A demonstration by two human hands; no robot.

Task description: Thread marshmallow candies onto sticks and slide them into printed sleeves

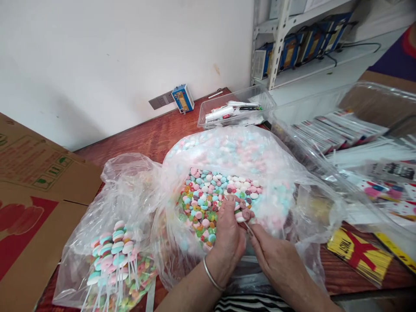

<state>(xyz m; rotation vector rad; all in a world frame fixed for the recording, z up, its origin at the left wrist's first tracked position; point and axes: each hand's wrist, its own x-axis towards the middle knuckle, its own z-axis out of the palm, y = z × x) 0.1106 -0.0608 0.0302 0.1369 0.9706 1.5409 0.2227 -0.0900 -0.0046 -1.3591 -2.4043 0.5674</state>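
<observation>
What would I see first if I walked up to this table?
First you'd see the big clear bag in the middle, heaped with pastel candy discs. At its near edge the left hand pinches a few candies while the right hand pinches a thin white stick. To the left, a smaller bag holds candy lollipops on sticks.

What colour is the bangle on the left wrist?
Silver. The bangle shows best in the head view, just behind the hand.
</observation>
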